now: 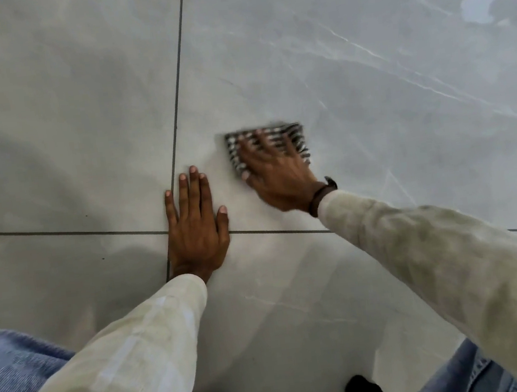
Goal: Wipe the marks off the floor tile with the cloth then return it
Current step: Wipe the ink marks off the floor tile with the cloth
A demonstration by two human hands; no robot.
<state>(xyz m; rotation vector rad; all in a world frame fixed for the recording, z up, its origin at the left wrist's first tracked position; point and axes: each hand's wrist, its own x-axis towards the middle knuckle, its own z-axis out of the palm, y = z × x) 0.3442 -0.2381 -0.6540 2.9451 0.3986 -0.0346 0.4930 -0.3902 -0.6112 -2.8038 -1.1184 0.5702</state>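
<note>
Cloth [266, 145] blurred, half hidden under right hand [276, 181]

Indoor room of unclear kind, glossy grey marbled floor tiles [333, 74], dark grout lines [176, 108]

Cream long sleeves [450, 254], dark wristband [320, 197], blue jeans [9, 369].

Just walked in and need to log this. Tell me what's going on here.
A person is kneeling and wiping a grey floor tile. The right hand presses a striped cloth flat on the tile; the blur suggests it is moving. The left hand is planted flat beside it, over the grout corner, holding nothing. No marks are visible.
</note>
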